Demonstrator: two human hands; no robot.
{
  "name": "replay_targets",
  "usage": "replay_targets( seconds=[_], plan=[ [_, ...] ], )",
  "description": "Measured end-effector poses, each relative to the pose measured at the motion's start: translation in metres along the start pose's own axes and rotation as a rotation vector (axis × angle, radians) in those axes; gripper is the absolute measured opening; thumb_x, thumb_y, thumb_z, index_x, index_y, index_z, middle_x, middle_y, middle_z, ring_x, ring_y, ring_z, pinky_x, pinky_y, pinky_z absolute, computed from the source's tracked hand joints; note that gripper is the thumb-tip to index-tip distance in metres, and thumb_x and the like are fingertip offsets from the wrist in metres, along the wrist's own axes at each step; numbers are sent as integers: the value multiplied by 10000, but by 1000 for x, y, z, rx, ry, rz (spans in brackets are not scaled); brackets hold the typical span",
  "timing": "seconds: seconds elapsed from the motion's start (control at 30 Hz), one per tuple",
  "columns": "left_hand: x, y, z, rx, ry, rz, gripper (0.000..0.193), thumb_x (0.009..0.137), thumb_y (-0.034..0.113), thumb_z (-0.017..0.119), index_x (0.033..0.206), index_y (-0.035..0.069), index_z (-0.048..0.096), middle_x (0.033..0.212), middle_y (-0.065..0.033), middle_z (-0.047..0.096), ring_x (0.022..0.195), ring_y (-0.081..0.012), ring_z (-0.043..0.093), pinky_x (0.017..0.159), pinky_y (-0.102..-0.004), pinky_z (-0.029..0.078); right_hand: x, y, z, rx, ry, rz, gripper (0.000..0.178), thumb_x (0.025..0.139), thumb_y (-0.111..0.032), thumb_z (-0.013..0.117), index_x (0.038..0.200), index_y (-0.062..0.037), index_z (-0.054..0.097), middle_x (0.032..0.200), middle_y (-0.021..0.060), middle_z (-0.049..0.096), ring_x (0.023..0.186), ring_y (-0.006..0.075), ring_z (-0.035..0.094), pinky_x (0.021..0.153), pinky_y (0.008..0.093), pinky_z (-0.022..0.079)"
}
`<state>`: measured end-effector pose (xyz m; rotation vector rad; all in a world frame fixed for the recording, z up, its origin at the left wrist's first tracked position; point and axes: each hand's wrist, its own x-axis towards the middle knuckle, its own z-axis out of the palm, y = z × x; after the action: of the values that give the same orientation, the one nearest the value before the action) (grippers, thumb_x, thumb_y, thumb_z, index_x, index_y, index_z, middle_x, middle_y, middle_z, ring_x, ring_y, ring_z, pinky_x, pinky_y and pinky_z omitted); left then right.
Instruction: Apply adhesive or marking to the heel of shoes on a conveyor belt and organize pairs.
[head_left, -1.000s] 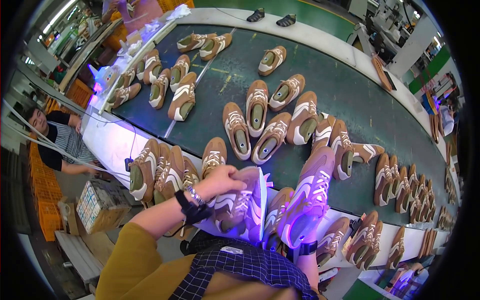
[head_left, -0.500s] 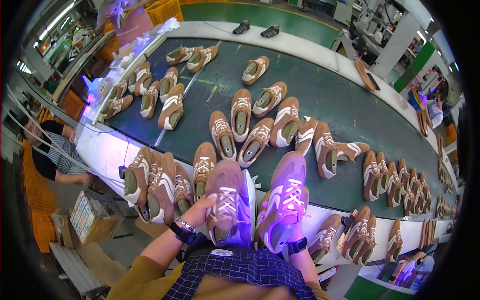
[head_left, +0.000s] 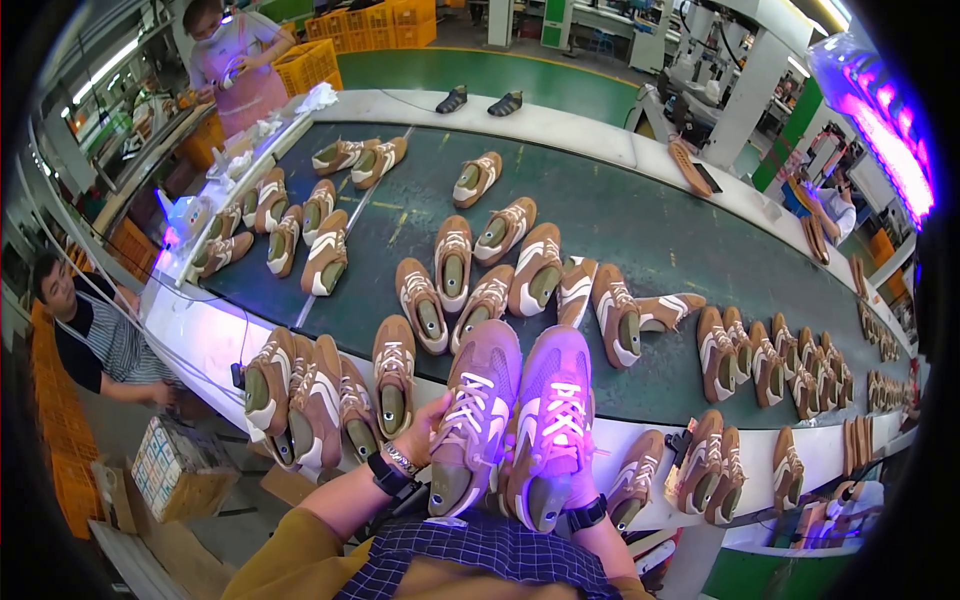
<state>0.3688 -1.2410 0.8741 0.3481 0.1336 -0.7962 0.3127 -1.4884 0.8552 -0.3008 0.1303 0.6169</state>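
Sneakers, the left sneaker [head_left: 474,420] and right sneaker [head_left: 553,425], are being clamped side by side by left hand [head_left: 425,432] and right hand [head_left: 578,490], toes pointing to twelve o'clock over the conveyor belt [head_left: 680,250]

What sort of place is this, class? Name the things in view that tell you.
Most likely a shoe factory line: a long dark conveyor belt carries many matching tan sneakers, the left hand and right hand hold up a pair, and yellow crates stand behind.

roughly forty tan shoes [head_left: 452,262], two hands [head_left: 425,430]

Belt: a dark green conveyor belt [head_left: 660,230] is edged by a white bench [head_left: 560,122].
Load: tan sneakers [head_left: 452,262] are scattered across it, mostly soles down.
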Motion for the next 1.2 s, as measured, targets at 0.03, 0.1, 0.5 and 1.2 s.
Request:
replay_targets(
  seconds=[0.03,0.1,0.5,1.2],
  plan=[
    [2,1,11,-3,-21,-20,588,869,465,515,1294,71,418,1205,-143,539,1093,-271,541,958,-422,426,-1,-2,8,1,-1,-3,947,738,-689,545,1350,-7,307,1260,216,472,1093,366,528,937,466,448],
    [9,3,28,-54,-23,-37,598,840,422,549,1294,55,418,1253,-154,517,1139,-288,516,1000,-439,389,-1,-12,29,-199,239,-208,808,790,-582,562,1322,-9,359,1215,177,520,1066,300,560,932,410,461],
    [16,4,52,-66,195,375,455,857,244,563,1257,56,453,1199,-91,563,1118,-245,537,976,-393,429,-3,-44,74,-79,333,-665,405,871,-168,580,1226,-8,465,1179,97,566,1102,220,543,990,395,405],
    [22,-14,55,46,434,433,447,852,307,601,1217,79,482,1160,-66,578,1043,-215,572,861,-373,502,-3,-25,73,-134,473,-678,371,898,-211,558,1216,-35,481,1144,82,586,1046,193,575,925,356,456]
  ],
)
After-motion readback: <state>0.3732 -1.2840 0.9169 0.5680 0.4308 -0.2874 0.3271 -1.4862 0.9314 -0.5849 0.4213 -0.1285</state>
